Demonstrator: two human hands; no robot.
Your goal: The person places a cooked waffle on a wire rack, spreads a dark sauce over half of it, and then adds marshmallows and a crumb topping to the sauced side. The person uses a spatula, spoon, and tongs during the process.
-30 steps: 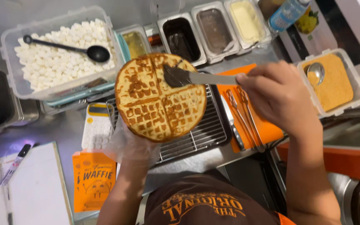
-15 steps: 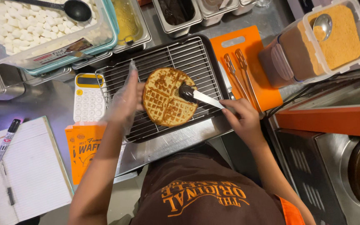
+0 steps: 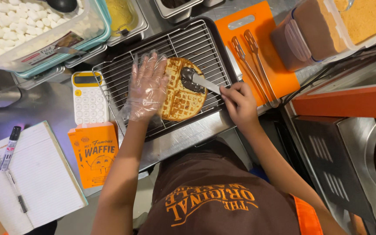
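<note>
One waffle (image 3: pixel 180 93), two hands: left hand (image 3: pixel 146 87) steadies, right hand (image 3: pixel 236 102) perhaps spreads.

Orange paper sleeves (image 3: pixel 94 154) with dark print and a line drawing lie flat on the bench (image 3: pixel 57 102), just below a white-and-yellow calculator (image 3: pixel 88 98) with a small dark screen (image 3: pixel 86 79). A rectangular label (image 3: pixel 51 48), white with red, sits on the clear marshmallow tub (image 3: pixel 93 19).
</note>
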